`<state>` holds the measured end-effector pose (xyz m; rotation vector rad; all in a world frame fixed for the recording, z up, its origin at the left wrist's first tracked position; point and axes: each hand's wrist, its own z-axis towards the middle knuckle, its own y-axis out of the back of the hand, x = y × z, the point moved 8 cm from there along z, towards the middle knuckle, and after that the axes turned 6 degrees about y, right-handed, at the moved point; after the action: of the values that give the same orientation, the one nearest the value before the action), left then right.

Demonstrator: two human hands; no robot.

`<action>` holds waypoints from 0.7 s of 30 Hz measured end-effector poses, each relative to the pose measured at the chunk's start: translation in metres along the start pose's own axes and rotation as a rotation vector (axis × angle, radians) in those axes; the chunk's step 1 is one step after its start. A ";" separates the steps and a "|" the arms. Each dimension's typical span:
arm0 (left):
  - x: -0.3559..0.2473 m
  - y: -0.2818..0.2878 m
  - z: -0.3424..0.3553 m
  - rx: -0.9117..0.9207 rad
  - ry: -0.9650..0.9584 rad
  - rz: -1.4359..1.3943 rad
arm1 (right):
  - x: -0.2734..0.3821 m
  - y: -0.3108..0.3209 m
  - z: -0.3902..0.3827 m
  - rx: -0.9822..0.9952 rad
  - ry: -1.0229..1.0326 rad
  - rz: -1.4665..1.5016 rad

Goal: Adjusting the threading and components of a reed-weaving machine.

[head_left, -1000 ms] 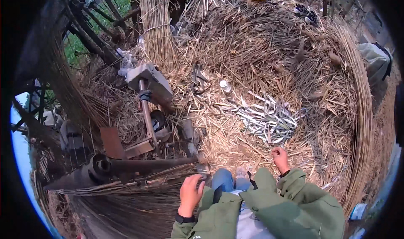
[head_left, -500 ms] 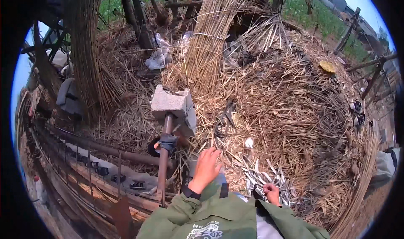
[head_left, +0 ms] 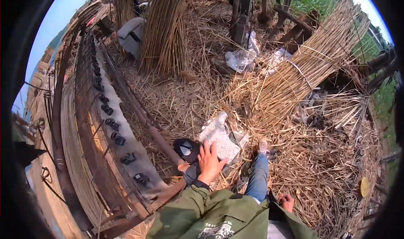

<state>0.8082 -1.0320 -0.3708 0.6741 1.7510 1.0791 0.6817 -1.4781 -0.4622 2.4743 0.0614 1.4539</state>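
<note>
The place was outdoors, with straw litter (head_left: 181, 96) thick over the ground. A bundle of reeds (head_left: 164, 33) stood upright toward the top, and a tied sheaf (head_left: 303, 66) leaned at the right. Dark wooden posts (head_left: 242, 16) rose between them, white plastic (head_left: 244, 56) crumpled near their feet. Beyond lay a green field (head_left: 313, 3); pale blue sky (head_left: 59, 22) showed along the left rim. Daylight fell bright on the sheaf.

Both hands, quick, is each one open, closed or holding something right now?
Left hand: open, fingers spread at the pale block; whether it touches cannot be told.
Right hand: fingers curled; whether it holds anything cannot be told.
</note>
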 end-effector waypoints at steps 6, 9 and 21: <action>-0.029 -0.011 0.024 0.091 0.337 0.018 | 0.089 -0.011 0.257 0.327 0.060 -0.197; -0.025 -0.006 0.014 0.074 0.462 0.102 | 0.152 -0.017 0.349 0.431 0.151 -0.246; -0.046 0.007 0.030 0.088 0.665 0.077 | 0.348 -0.172 0.472 0.773 0.316 -0.387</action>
<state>0.8548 -1.0548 -0.3497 0.4608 2.3596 1.3898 1.2781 -1.3515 -0.4262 2.4823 1.3039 1.8452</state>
